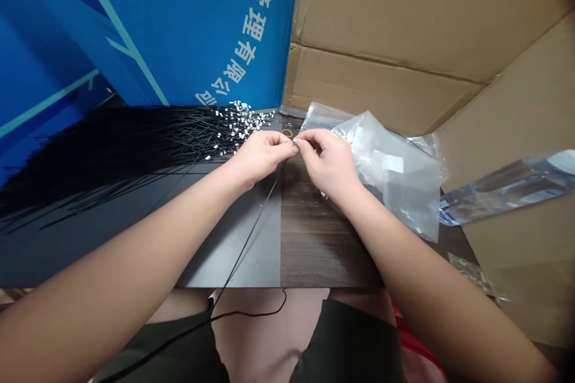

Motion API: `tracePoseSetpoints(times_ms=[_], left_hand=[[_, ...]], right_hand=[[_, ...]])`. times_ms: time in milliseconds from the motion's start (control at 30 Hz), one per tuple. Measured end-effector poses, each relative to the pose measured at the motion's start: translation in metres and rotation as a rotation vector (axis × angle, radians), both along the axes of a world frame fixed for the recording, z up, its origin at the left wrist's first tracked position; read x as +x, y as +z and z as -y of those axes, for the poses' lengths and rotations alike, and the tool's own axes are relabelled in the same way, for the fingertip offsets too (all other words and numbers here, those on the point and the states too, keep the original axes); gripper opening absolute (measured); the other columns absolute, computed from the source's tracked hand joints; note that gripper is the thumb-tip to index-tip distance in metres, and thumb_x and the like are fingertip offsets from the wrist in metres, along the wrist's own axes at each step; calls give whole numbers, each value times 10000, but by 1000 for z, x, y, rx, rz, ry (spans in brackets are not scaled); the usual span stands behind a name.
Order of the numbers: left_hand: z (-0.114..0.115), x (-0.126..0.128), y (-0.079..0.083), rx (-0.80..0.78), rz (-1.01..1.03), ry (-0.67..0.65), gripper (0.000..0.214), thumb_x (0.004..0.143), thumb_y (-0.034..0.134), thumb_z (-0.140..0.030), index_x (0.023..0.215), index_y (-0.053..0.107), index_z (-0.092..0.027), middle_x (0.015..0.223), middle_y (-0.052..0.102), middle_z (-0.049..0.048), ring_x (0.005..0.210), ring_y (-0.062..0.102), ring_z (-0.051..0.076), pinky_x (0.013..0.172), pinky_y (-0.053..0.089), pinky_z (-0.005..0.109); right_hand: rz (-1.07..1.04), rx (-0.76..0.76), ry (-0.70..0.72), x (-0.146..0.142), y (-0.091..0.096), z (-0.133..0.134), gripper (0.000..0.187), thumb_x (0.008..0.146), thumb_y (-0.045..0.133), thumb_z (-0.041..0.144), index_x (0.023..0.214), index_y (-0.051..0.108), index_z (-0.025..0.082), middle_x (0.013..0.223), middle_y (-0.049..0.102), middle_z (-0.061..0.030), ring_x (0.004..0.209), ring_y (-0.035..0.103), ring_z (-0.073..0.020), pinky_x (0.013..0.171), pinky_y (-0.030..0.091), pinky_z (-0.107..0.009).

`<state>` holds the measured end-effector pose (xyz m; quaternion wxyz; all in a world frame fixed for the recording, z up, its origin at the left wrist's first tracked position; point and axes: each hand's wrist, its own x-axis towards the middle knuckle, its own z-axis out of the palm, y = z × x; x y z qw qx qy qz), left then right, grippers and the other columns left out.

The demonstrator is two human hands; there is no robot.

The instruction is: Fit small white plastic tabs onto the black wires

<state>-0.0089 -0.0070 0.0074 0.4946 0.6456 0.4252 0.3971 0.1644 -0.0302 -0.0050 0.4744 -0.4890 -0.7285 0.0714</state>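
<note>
My left hand [263,158] pinches a thin black wire [251,230] near its upper end, fingertips pressed together. The wire slants down from there past the front edge of the table. Fingertip to fingertip with it, my right hand [331,161] is closed in a pinch on a tiny white connector at the wire's end, mostly hidden by the fingers. To the left of my left hand lies a large bundle of black wires [112,137], with small white connectors [242,116] on their near ends. A small yellow ring [287,132] lies just beyond my fingertips.
Clear plastic bags [404,191] lie right of my right hand. A plastic water bottle [507,188] leans beside them, and a small packet [471,269] sits at the table's right edge. A blue printed panel [179,24] and cardboard [381,12] stand behind the table [323,245].
</note>
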Motion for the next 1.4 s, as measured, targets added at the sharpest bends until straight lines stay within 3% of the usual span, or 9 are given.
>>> tracePoseSetpoints(times_ms=[567, 1233, 1400], left_hand=[[4, 6, 1, -132, 201, 0, 160, 722, 707, -237, 646, 576, -184, 565, 455, -50, 510, 357, 70, 505, 243, 265], [5, 5, 2, -132, 202, -13, 179, 746, 698, -220, 634, 563, -188, 554, 444, -48, 506, 345, 73, 503, 231, 265], [6, 4, 3, -164, 194, -59, 235, 802, 723, -232, 623, 581, -174, 609, 520, -14, 567, 477, 90, 552, 378, 245]], right_hand=[[-63, -17, 20, -2, -3, 0, 141, 979, 583, 252, 922, 709, 220, 986, 791, -51, 904, 704, -220, 869, 540, -388], [-19, 33, 16, -2, -3, 1, 133, 982, 589, 219, 920, 707, 218, 956, 780, -46, 876, 697, -210, 839, 536, -368], [-62, -12, -32, 0, -4, 0, 134, 995, 583, 270, 948, 700, 225, 970, 776, -53, 897, 698, -216, 843, 548, -384]])
